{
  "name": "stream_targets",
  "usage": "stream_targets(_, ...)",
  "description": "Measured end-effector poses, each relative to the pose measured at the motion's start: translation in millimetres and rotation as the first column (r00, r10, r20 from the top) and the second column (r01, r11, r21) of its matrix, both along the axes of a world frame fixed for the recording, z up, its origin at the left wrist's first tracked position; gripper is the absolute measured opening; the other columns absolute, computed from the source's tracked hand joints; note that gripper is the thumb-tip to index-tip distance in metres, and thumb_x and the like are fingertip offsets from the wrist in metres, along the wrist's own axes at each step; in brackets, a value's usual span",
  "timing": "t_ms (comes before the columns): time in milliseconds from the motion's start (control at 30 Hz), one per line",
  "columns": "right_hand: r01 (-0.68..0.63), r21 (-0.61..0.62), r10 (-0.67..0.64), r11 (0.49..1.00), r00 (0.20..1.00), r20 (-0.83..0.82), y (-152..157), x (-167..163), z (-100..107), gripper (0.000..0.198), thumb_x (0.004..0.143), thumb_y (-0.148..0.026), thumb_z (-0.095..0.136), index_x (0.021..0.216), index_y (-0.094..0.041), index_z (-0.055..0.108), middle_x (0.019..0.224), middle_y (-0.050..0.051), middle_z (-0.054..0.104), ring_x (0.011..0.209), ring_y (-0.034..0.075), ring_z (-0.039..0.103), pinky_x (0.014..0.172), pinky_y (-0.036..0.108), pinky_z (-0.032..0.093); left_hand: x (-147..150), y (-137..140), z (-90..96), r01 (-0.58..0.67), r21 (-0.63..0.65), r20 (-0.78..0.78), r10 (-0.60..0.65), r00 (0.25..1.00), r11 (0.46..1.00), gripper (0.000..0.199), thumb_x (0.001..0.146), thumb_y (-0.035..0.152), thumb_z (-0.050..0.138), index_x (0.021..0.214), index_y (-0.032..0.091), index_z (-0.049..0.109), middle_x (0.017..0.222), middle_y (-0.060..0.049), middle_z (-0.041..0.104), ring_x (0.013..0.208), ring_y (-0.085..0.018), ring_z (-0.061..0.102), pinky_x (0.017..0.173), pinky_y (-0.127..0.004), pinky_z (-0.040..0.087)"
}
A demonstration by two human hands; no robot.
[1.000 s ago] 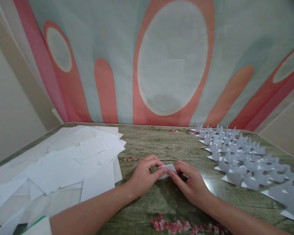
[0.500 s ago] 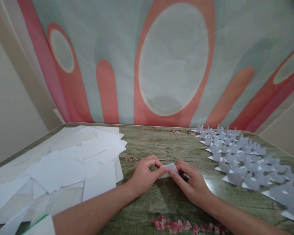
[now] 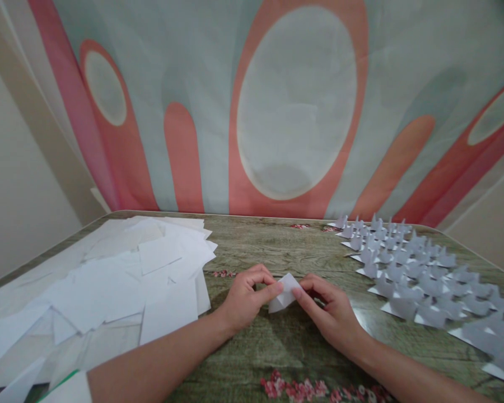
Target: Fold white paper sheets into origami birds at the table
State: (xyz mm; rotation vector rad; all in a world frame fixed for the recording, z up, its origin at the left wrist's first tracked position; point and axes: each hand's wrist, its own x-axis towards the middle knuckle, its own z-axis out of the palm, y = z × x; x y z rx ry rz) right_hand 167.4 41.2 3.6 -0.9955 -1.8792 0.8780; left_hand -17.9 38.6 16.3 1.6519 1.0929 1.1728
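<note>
A small folded piece of white paper [image 3: 284, 298] is held just over the middle of the table, one edge in each hand. My left hand [image 3: 248, 296] pinches its left side between thumb and fingers. On the other side, my right hand [image 3: 326, 307] grips it with the thumb on the near face, its fingers curled behind. A pointed corner of the paper stands up between the hands, and creases show on its lower part. The fingertips behind the paper are partly hidden.
Loose white paper sheets [image 3: 105, 285] lie spread in an overlapping heap on the left. Rows of small folded paper figures [image 3: 428, 280] stand along the right side. The wood-patterned table [image 3: 269, 246] has printed pink flowers and meets a patterned backdrop [image 3: 212, 112] behind.
The folded paper has turned between my fingers: a flat, narrow shape before, it now shows a pointed top and a wider creased face. Both hands stay nearly in place.
</note>
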Motion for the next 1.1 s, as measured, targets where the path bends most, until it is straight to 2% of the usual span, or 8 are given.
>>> stream_targets(400, -0.001, -0.181, -0.01, 0.984, 0.998, -0.063, 4.6, 3.6, -5.4, 0.033, 0.084, -0.041, 0.052, 0.062, -0.016, 0.052, 0.058, -0.003, 0.043, 0.055, 0.01, 0.038, 0.052, 0.023, 0.03, -0.7, 0.9, -2.6, 0.004, -0.054, 0.005, -0.004, 1.0, 0.999, 0.028, 0.085, 0.03, 0.052, 0.066, 0.014, 0.066, 0.072, -0.001, 0.051, 0.07, -0.013, 0.049, 0.066, -0.023, 0.036)
stream_targets(467, 0.025, -0.186, -0.039, 0.982, 0.997, -0.072, 5.7, 3.0, -5.3, 0.033, 0.083, -0.042, 0.053, 0.062, -0.016, 0.053, 0.058, -0.003, 0.043, 0.055, 0.01, 0.038, 0.051, 0.022, 0.03, -0.4, 2.1, -3.3, 0.002, -0.062, 0.021, -0.001, 1.0, 0.998, 0.029, 0.087, 0.031, 0.049, 0.073, 0.014, 0.068, 0.077, -0.002, 0.054, 0.074, -0.013, 0.051, 0.068, -0.023, 0.038)
stream_targets(600, 0.098, -0.218, -0.123, 0.971, 0.987, -0.106, 9.3, 2.0, -4.5, 0.032, 0.083, -0.043, 0.053, 0.067, -0.016, 0.057, 0.058, -0.002, 0.046, 0.053, 0.01, 0.042, 0.05, 0.022, 0.033, 1.1, 5.0, -9.4, -0.052, -0.1, 0.087, 0.061, 0.994, 0.994, 0.025, 0.086, 0.031, 0.051, 0.099, 0.017, 0.066, 0.096, -0.005, 0.062, 0.091, -0.017, 0.055, 0.08, -0.026, 0.04)
stream_targets(733, 0.12, -0.318, -0.179, 0.94, 0.97, -0.164, 13.1, 1.6, -4.0, 0.032, 0.08, -0.046, 0.054, 0.078, -0.015, 0.061, 0.064, -0.001, 0.053, 0.05, 0.01, 0.045, 0.047, 0.022, 0.036, 1.5, 7.7, -18.2, -0.095, -0.151, 0.179, 0.121, 0.976, 0.984, 0.026, 0.08, 0.03, 0.06, 0.1, 0.015, 0.062, 0.096, -0.006, 0.066, 0.087, -0.017, 0.059, 0.079, -0.028, 0.045)
stream_targets(900, 0.107, -0.315, -0.171, 0.943, 0.968, -0.184, 13.0, 1.3, -3.8, 0.032, 0.079, -0.047, 0.055, 0.079, -0.015, 0.061, 0.064, 0.0, 0.055, 0.05, 0.01, 0.047, 0.046, 0.022, 0.039, -1.2, 6.9, -17.4, -0.167, -0.006, 0.048, 0.167, 0.985, 0.986, 0.02, 0.078, 0.026, 0.062, 0.095, 0.016, 0.065, 0.098, -0.006, 0.064, 0.085, -0.017, 0.059, 0.077, -0.028, 0.048)
stream_targets(1000, 0.129, -0.282, -0.176, 0.951, 0.973, -0.15, 11.0, 1.1, -4.1, 0.031, 0.079, -0.046, 0.056, 0.081, -0.016, 0.061, 0.064, 0.001, 0.057, 0.051, 0.011, 0.048, 0.046, 0.022, 0.039, -2.4, 5.3, -13.0, -0.159, 0.085, -0.022, 0.161, 0.987, 0.984, 0.021, 0.079, 0.024, 0.062, 0.097, 0.018, 0.067, 0.099, -0.006, 0.063, 0.089, -0.017, 0.058, 0.079, -0.028, 0.048)
stream_targets(1100, 0.125, -0.224, -0.149, 0.966, 0.984, -0.093, 8.6, 0.9, -5.0, 0.028, 0.081, -0.044, 0.054, 0.082, -0.016, 0.061, 0.063, 0.001, 0.058, 0.053, 0.012, 0.049, 0.048, 0.023, 0.039, -2.5, 4.2, -10.1, -0.138, 0.108, -0.063, 0.145, 0.987, 0.985, 0.022, 0.08, 0.025, 0.061, 0.1, 0.019, 0.067, 0.098, -0.005, 0.062, 0.091, -0.017, 0.058, 0.083, -0.029, 0.046)
